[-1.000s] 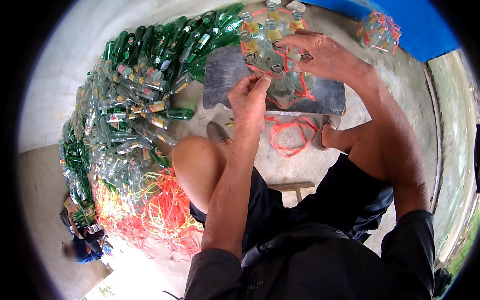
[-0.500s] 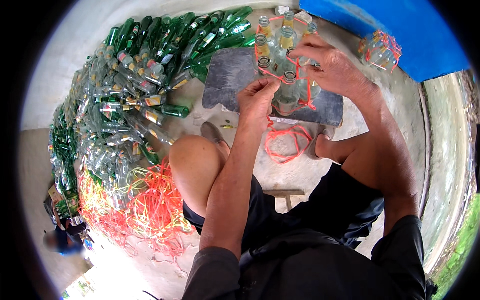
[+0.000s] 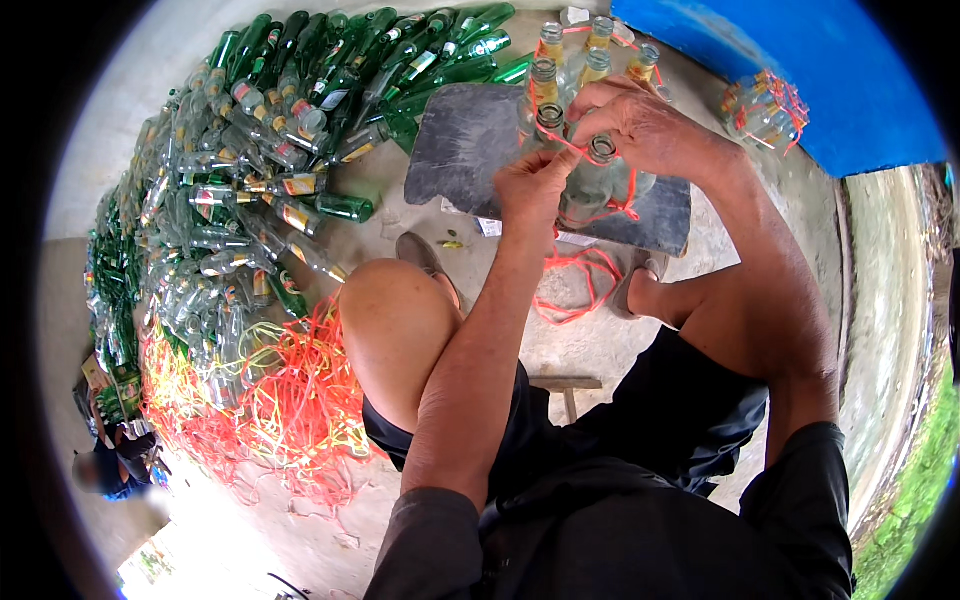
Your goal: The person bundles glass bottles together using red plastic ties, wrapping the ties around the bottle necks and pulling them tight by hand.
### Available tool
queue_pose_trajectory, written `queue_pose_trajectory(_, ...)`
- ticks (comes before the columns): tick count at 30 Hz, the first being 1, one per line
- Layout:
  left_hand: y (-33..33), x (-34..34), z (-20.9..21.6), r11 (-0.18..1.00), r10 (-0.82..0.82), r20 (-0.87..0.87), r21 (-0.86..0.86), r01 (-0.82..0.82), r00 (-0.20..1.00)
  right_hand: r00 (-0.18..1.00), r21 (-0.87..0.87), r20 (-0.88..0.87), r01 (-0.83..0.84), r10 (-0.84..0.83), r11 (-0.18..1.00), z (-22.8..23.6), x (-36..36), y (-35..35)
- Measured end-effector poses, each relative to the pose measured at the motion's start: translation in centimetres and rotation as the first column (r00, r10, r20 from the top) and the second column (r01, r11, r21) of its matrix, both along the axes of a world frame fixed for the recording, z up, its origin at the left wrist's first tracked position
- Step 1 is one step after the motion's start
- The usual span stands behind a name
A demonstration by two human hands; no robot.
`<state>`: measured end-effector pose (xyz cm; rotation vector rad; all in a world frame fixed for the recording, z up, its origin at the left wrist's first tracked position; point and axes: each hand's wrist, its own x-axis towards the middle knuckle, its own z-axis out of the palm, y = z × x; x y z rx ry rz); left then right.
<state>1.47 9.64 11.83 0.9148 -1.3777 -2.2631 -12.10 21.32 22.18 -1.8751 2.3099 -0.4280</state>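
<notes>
Clear glass bottles (image 3: 590,185) stand upright in a cluster on a dark board (image 3: 455,140), with a red plastic strap (image 3: 622,208) running round them at the necks and lower down. At the near side of the cluster, my left hand (image 3: 535,185) pinches the strap between thumb and fingers, beside the front bottle necks. My right hand (image 3: 650,125) reaches over the bottles from the right, its fingers curled closed on the strap near the left fingertips. It covers part of the middle and right bottles. Loose strap (image 3: 580,285) lies looped on the floor below the board.
A large heap of green and clear bottles (image 3: 290,150) lies to the left. Tangled red and yellow straps (image 3: 300,400) are piled nearer me. Another strapped bundle of bottles (image 3: 765,110) sits at the right by a blue panel (image 3: 770,60). Another person (image 3: 115,465) is at far left.
Both hands have come closer together over the front bottles; the right moved left and down toward the left fingertips. The view shifted slightly, and the bottles appear a little farther right.
</notes>
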Motion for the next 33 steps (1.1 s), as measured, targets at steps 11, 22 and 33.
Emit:
queue_pose_trajectory(11,0.4,-0.6,-0.8,0.987,0.072,0.042,-0.145,-0.066,0.997,1.0,0.229,-0.014,-0.009,0.013,0.973,1.2,-0.5,-1.4)
queue_pose_trajectory(22,1.2,-0.3,0.8,0.979,0.078,-0.033,-0.184,-0.083,0.996,0.931,0.325,-0.329,-0.048,0.16,0.945,4.6,0.0,-2.0)
queue_pose_trajectory(33,1.3,-0.5,0.7,0.971,-0.007,-0.149,-0.238,-0.029,0.989,0.87,0.093,-0.484,-0.06,0.098,0.994,4.4,-1.6,0.3)
